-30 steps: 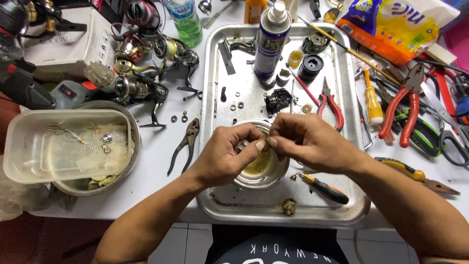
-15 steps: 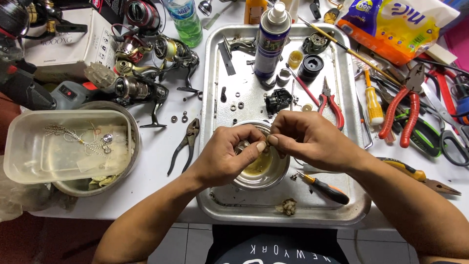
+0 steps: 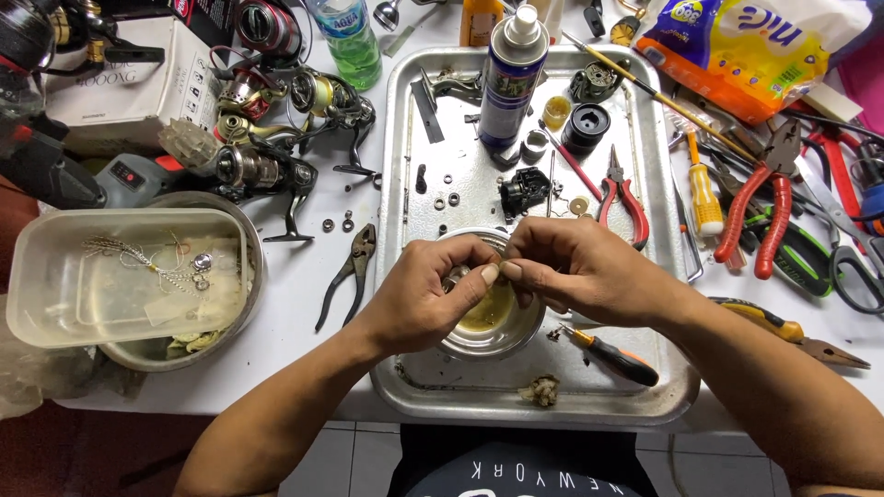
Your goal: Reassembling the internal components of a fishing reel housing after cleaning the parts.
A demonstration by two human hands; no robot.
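Over the small metal bowl [image 3: 488,322] on the steel tray [image 3: 405,166], the left hand [image 3: 425,296] and right hand [image 3: 575,271] meet, fingertips pinched together on a tiny part, maybe a ring, too small to tell. Yellowish liquid sits in the bowl; an orange-handled screwdriver [image 3: 615,358] lies beside it.

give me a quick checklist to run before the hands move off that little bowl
1. Both hands over the small metal bowl: ok, left hand and right hand meet fingertip to fingertip above it.
2. What is pinched between them: cannot tell, too small and covered.
3. Bowl seated flat on the metal tray: ok.
4. Bowl contents: yellowish liquid inside, level cannot tell.
5. Orange-handled screwdriver close to the right hand: ok, on the tray.
6. Spray can upright: ok.
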